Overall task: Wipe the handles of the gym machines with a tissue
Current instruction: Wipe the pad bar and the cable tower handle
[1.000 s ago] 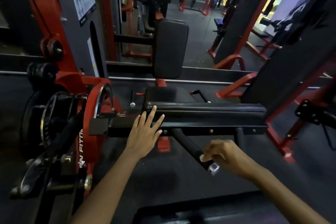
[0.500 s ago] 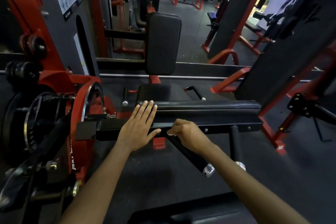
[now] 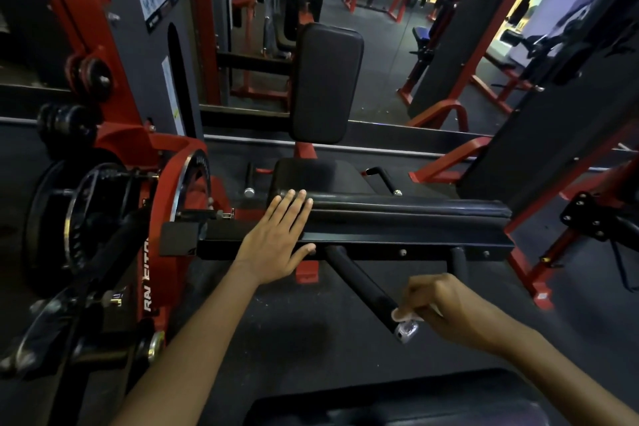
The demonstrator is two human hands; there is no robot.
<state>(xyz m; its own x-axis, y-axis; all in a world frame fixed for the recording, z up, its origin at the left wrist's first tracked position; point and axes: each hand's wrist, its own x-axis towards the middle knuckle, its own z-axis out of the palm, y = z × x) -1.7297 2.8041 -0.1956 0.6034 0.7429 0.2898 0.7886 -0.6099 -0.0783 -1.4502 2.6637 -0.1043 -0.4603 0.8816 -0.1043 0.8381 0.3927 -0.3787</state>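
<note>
Because the left hand [image 3: 276, 245] lies flat with straight fingers on the black padded bar [image 3: 397, 214] and its steel crossbeam, its grip wide and holding nothing, it serves only as a brace; if the person leans harder there, the lever arm tied to the red weight wheel [image 3: 173, 204] at far left could swing, and the handles would shift under the wipe. Further right, the near handle [image 3: 359, 284] slopes down from the crossbeam toward the viewer, ending in a chrome cap [image 3: 406, 331]. The right hand [image 3: 449, 308] sits at that lower end, fingers curled in a narrow grip around a small wad of white tissue [image 3: 403, 315] pressed against the handle just above the cap. So little tissue shows that bare fingertips may do the rubbing instead, or the wad may tear or slip off the end past the cap. The second handle [image 3: 458, 261], just behind the right hand, looks easy to miss, and the two seat-side handles beyond the bar likewise.
</note>
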